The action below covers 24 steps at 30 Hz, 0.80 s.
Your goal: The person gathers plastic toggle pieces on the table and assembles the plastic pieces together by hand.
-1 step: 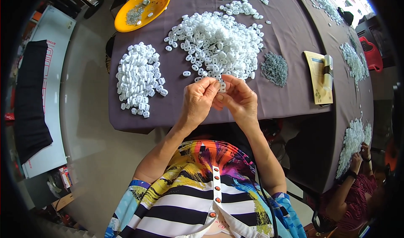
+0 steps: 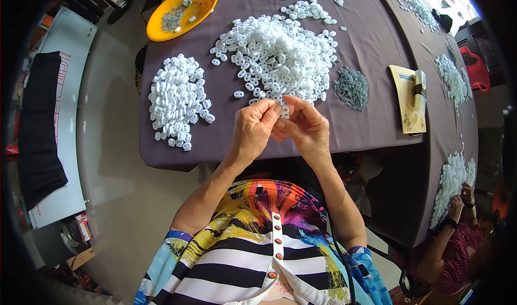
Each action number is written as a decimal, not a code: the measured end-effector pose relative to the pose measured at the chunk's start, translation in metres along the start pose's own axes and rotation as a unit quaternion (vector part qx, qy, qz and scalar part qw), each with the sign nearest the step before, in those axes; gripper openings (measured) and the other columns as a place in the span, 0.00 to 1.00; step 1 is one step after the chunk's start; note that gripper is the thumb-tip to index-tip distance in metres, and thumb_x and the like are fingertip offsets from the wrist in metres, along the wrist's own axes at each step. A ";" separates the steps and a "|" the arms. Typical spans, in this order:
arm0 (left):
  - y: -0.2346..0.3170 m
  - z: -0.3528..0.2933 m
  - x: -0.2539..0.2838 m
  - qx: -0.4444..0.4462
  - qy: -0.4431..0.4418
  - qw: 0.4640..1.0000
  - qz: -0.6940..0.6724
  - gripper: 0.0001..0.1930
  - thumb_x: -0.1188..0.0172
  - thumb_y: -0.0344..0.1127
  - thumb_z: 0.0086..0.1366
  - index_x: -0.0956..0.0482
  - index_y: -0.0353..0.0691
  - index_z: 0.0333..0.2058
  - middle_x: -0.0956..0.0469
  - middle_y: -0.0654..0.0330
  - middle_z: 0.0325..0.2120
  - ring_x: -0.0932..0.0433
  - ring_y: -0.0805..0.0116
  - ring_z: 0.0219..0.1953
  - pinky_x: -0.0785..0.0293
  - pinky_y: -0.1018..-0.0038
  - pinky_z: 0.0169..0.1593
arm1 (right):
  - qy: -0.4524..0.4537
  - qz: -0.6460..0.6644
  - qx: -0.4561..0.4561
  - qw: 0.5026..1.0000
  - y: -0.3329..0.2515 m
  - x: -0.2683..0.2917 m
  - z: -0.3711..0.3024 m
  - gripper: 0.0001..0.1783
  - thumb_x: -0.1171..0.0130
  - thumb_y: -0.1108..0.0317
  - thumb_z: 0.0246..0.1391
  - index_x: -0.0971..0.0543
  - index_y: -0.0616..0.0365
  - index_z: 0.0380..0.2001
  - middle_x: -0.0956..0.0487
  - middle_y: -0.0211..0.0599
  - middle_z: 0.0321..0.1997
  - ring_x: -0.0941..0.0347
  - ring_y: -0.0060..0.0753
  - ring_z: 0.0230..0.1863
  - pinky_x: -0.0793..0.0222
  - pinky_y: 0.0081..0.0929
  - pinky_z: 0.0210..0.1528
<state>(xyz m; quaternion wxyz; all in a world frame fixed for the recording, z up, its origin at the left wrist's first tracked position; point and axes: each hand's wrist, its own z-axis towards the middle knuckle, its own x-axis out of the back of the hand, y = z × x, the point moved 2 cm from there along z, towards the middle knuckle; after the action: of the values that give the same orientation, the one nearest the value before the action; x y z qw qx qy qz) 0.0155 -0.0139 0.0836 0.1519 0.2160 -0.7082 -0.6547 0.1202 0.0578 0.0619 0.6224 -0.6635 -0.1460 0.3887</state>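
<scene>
Glossy white perforated plastic piece (image 2: 285,111): showed between left hand (image 2: 252,126) and right hand (image 2: 308,131); counted one.
Left fingers: pinched nearly closed, thumb against forefinger, with hold of the piece's edge.
Right fingers: curled around its other side, slightly parted; could not make out any firm grip.
Large loose heap of smooth white oval pieces (image 2: 285,52): lay just beyond, uncountable.
Smaller white heap (image 2: 176,97): lay left; counted one.
Bristly grey pile of slender bits (image 2: 351,88): lay right; counted one.
Wrinkled dark cloth (image 2: 371,41): spread beneath.
</scene>
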 end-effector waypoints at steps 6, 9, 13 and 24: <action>-0.001 -0.001 0.005 0.031 -0.020 0.999 0.035 0.12 0.50 0.37 0.64 0.24 0.33 0.30 0.24 0.61 0.18 0.26 0.76 0.16 0.28 0.82 0.19 | -0.037 -0.263 0.117 0.957 -0.006 0.005 0.006 0.20 0.37 0.78 0.39 0.24 0.58 0.41 0.31 0.29 0.26 0.33 0.21 0.27 0.35 0.19 0.29; 0.000 -0.001 0.007 0.037 -0.023 0.995 0.085 0.13 0.49 0.38 0.64 0.24 0.35 0.28 0.25 0.62 0.17 0.28 0.78 0.14 0.32 0.84 0.17 | -0.040 -0.295 0.150 0.943 -0.007 0.005 0.005 0.20 0.36 0.76 0.39 0.24 0.58 0.41 0.30 0.32 0.25 0.32 0.24 0.26 0.34 0.21 0.29; 0.004 -0.001 0.007 0.047 -0.035 0.995 0.085 0.13 0.49 0.38 0.64 0.24 0.35 0.27 0.27 0.63 0.15 0.31 0.80 0.12 0.35 0.84 0.16 | -0.045 -0.264 0.167 0.949 0.000 0.009 0.004 0.20 0.35 0.72 0.40 0.24 0.58 0.42 0.29 0.29 0.28 0.36 0.20 0.27 0.38 0.17 0.28; 0.005 0.000 0.004 0.074 -0.057 0.993 0.073 0.15 0.50 0.39 0.64 0.25 0.36 0.23 0.29 0.65 0.12 0.33 0.81 0.11 0.37 0.84 0.13 | -0.051 -0.267 0.167 0.948 -0.005 0.013 0.003 0.18 0.36 0.71 0.42 0.23 0.59 0.40 0.27 0.30 0.27 0.33 0.20 0.26 0.37 0.17 0.28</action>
<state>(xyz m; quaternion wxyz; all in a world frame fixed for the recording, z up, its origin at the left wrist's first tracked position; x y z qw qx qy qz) 0.0112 -0.0161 0.0888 0.1428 0.1364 -0.7759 -0.5991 0.1279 0.0694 0.0628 0.7968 -0.4666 -0.2822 0.2604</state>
